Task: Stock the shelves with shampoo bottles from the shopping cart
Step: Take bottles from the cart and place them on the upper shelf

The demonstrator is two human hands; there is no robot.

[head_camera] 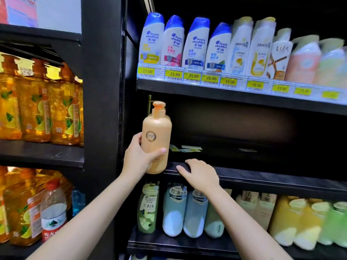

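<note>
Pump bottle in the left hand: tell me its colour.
Peach-orange pump bottle, brighter orange pump, head view.

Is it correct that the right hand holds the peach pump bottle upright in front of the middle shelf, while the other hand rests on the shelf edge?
Not quite: the hands are swapped. The head view shows the left hand gripping the peach pump bottle upright in front of the middle shelf, while the right hand rests on that shelf's front edge.
</note>
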